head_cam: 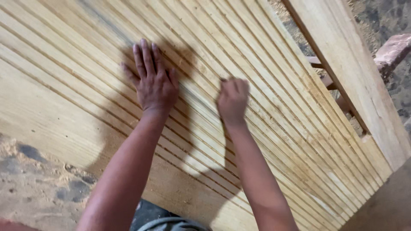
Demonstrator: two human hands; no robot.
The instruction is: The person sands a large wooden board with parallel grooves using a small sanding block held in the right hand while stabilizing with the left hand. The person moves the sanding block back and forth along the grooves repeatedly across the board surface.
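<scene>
The left hand (154, 83) lies flat, fingers spread, on the grooved wooden board (274, 111) — the right hand (232, 100) is curled up, blurry.

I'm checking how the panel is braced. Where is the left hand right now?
In the head view, the left hand lies flat, fingers spread, on the grooved wooden panel, left of centre, beside the blurred right hand.

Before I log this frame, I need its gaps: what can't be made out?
- Head view: right hand is blurred and curled; anything it holds is hidden by its own fingers.
- Grooved wooden panel: cut off by top and left edges.
- Left hand: palm flat on the panel hides the wood beneath.
</scene>
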